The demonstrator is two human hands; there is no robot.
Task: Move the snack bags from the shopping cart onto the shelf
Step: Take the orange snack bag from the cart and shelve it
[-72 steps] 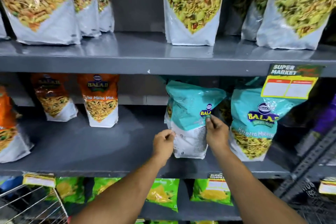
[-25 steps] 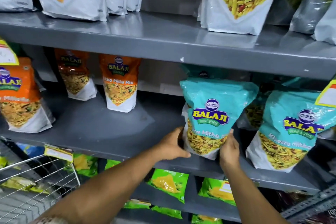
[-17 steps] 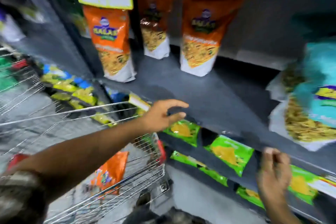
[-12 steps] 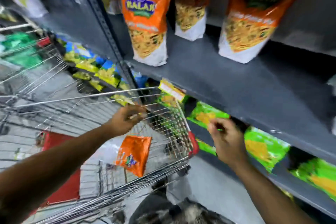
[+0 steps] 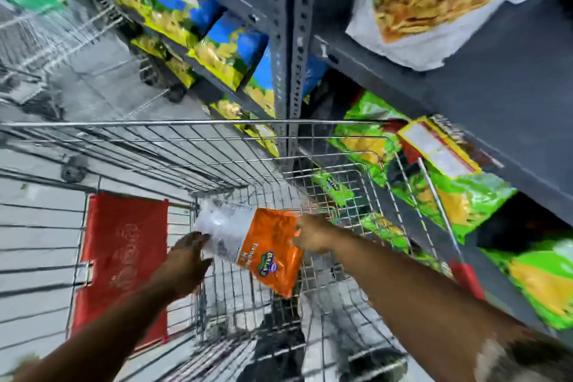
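An orange and white snack bag (image 5: 257, 243) lies tilted inside the wire shopping cart (image 5: 186, 146), its orange half toward me. My right hand (image 5: 311, 234) grips the bag's right edge. My left hand (image 5: 186, 257) touches the bag's white end from the left, fingers spread along it. The grey shelf (image 5: 502, 108) runs along the right, with an orange mix bag (image 5: 434, 3) standing on it at the top.
A red fold-down seat flap (image 5: 121, 260) sits at the cart's near end. Green snack bags (image 5: 449, 195) fill the lower shelf right of the cart. Blue and yellow bags (image 5: 217, 49) line the shelving beyond a grey upright post (image 5: 288, 40). Another wire cart (image 5: 46, 25) stands at far left.
I have turned from the shelf down to the cart. Both hands dropped into the cart and reached the orange bag; the right hand took hold of its edge.
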